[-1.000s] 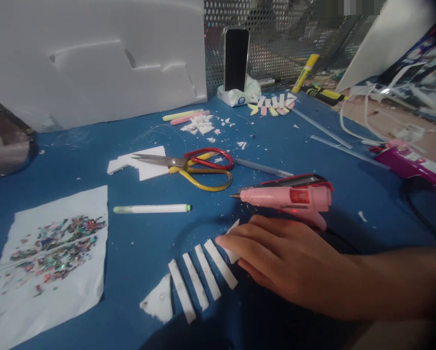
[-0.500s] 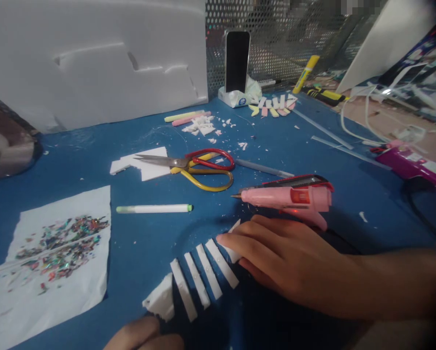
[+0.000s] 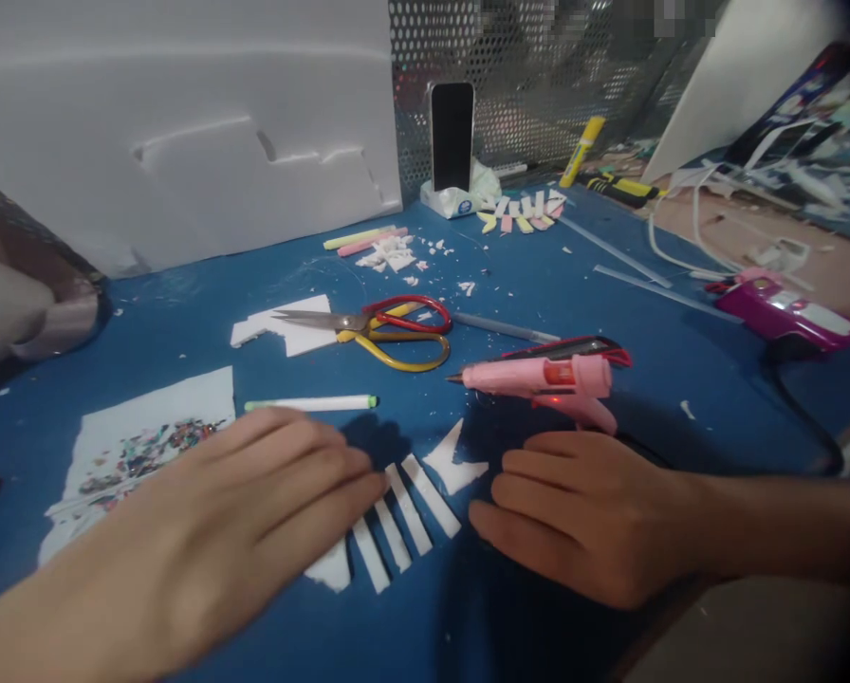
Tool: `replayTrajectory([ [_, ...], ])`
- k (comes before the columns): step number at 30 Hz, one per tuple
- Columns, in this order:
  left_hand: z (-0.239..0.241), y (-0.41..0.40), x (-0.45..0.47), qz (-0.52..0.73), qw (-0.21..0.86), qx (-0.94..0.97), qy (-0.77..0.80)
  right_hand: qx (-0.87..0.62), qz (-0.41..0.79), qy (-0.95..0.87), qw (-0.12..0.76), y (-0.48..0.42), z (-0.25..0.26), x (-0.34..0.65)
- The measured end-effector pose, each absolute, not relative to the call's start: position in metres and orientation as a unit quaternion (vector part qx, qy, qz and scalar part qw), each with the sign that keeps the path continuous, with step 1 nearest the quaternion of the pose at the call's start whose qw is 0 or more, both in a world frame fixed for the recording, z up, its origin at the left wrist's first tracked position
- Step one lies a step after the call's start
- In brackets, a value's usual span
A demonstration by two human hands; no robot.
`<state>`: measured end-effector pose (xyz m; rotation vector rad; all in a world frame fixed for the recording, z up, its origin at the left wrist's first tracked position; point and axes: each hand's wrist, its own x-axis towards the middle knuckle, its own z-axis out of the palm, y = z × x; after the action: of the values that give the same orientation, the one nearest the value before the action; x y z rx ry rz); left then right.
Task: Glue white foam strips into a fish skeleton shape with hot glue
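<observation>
Two hands now at the white strips [image 3: 409,510], rowed on the counter [image 3: 204,323]. Left hand [image 3: 254,512] has come in over the row's left end; right hand [image 3: 574,512] is off the forked piece [image 3: 453,460], leaving it uncovered. Undersides hidden: cannot tell either grip's opening or hold.

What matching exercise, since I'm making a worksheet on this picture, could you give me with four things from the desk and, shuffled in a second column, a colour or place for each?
Things:
1. Strips
2. Scissors
3. Phone
4. Glue gun

Colours and places:
A. Propped up at the back
B. Pink
C. White, side by side
D. Partly red, partly yellow

Right pairs: 1-C, 2-D, 3-A, 4-B
</observation>
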<state>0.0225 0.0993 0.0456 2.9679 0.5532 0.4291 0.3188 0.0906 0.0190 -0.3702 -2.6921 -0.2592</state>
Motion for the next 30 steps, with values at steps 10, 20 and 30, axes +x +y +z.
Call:
replayTrajectory([
  [10, 0.045, 0.138, 0.056, 0.104, 0.092, 0.981, 0.135, -0.155, -0.163, -0.954, 0.196, 0.093, 0.007, 0.321],
  [20, 0.032, 0.145, 0.058, 0.086, 0.136, 0.985, 0.062, -0.200, -0.161, -0.955, 0.146, 0.095, 0.004, 0.320],
  [30, 0.035, 0.147, 0.062, 0.071, 0.125, 0.988, 0.053, -0.200, -0.163, -0.956, 0.142, 0.094, 0.005, 0.322],
])
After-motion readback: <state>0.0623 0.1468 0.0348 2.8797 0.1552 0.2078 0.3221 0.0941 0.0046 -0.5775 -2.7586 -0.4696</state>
